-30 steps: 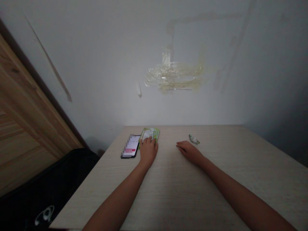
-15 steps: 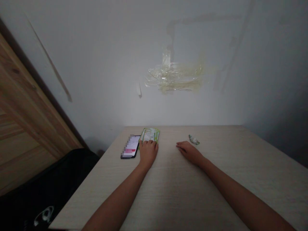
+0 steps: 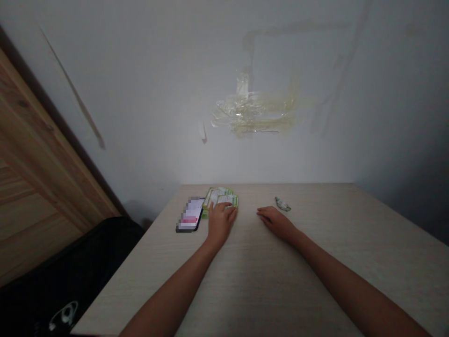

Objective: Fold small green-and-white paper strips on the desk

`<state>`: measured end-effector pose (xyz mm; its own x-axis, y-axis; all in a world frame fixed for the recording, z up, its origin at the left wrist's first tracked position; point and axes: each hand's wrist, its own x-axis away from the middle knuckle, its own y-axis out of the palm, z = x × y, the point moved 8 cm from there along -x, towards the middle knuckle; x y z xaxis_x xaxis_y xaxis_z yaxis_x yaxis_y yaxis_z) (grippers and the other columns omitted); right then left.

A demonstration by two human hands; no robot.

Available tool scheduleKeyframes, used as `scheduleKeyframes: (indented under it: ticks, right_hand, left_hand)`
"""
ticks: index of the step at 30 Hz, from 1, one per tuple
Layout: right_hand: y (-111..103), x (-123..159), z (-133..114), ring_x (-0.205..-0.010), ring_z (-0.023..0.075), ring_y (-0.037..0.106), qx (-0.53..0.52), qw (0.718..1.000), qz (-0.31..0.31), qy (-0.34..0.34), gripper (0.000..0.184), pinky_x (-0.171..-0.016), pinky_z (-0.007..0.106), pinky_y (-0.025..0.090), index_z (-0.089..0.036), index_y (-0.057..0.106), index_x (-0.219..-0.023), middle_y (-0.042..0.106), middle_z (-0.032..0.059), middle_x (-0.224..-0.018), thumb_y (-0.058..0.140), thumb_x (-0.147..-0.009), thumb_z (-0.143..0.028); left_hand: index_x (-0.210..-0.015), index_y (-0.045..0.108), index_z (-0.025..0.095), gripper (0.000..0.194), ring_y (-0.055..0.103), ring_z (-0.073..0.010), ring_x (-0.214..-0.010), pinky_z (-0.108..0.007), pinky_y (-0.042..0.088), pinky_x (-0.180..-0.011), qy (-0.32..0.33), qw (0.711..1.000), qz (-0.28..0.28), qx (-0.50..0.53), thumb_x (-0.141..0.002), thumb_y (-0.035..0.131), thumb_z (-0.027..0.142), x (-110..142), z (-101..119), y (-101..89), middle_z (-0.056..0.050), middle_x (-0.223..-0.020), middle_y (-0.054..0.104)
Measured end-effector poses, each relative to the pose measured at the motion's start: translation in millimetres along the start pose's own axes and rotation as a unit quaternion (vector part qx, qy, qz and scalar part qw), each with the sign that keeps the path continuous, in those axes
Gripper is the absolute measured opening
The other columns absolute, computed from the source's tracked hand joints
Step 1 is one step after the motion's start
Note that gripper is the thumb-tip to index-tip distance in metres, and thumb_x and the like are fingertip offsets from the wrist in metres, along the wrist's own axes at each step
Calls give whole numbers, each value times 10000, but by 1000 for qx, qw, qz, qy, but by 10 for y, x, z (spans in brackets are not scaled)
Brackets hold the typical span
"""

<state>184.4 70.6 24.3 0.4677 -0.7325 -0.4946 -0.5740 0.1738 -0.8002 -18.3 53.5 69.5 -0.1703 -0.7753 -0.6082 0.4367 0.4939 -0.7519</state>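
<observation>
A stack of flat green-and-white packets lies near the back of the table. My left hand is closed over the near end of the top packet, which sticks out to the right of the stack. Part of the pile is hidden under my fingers. To the right, my right hand rests on the tabletop with its fingers stretched out to the left and nothing in them. A small crumpled green-and-white wrapper lies just beyond it, apart from the fingers.
A phone with a lit, partly blurred screen lies left of the stack. The pale table meets a wall with peeling clear tape. A black bag or cloth and wooden boards stand to the left.
My left hand has moved a little to the right, and the top packet has slid right with it, off the others. My right hand has stayed in place.
</observation>
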Motion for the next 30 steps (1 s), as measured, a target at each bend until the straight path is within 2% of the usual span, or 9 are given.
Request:
scheduleKeyframes:
  ticks: [4,11,15,18,21,25,30]
  right_hand:
    - [-9,-3,-17,-1120,232,605,1,1000,0,0,285,-1003,435,472,-185,672,-1144,672,126,-1188,481,-934,-214]
    - [8,8,0,-1131,236,594,0,1000,4,10,329,-1018,431,463,-152,624,-1212,661,136,-1203,480,-919,-188]
    - [20,12,12,-1130,229,593,-4,1000,6,6,346,-1020,437,461,-168,611,-1230,660,123,-1205,472,-914,-179]
    - [26,12,15,-1127,228,593,-5,1000,5,4,343,-1012,441,465,-173,612,-1228,660,123,-1202,469,-917,-188]
    - [25,13,12,-1129,227,593,-3,1000,5,4,343,-1006,441,469,-183,616,-1226,660,121,-1202,470,-915,-188]
    - [9,9,-7,-1128,233,594,-3,1000,4,1,340,-1005,440,468,-181,622,-1218,660,124,-1202,479,-910,-182]
    - [1,-1,-59,-1121,237,595,-25,999,-9,-21,332,-997,432,468,-180,625,-1216,667,124,-1183,518,-904,-216]
  left_hand:
    - [-984,733,298,220,593,-195,-1092,-523,170,-1163,34,999,-13,40,-930,529,358,33,96,55,-26,-1098,699]
    - [-1053,716,320,235,619,-191,-1081,-536,140,-1168,90,982,-128,103,-914,551,412,105,257,293,-21,-1128,711]
    - [-1096,695,315,249,573,-212,-1176,-558,115,-1170,94,983,-139,80,-903,569,407,120,251,332,-42,-1233,666]
    - [-1075,698,317,219,497,-258,-1267,-650,54,-1140,80,987,-130,39,-897,581,369,109,189,307,-48,-1295,627]
    - [-1069,695,340,213,457,-290,-1297,-711,0,-1103,87,985,-146,8,-874,609,359,118,160,315,-26,-1269,641]
    - [-1115,674,368,251,481,-264,-1268,-682,-48,-1114,110,979,-173,23,-875,599,380,155,197,339,-10,-1211,670]
    - [-1120,678,388,260,530,-233,-1204,-623,-3,-1147,134,969,-193,74,-874,594,398,195,303,320,-8,-1220,660]
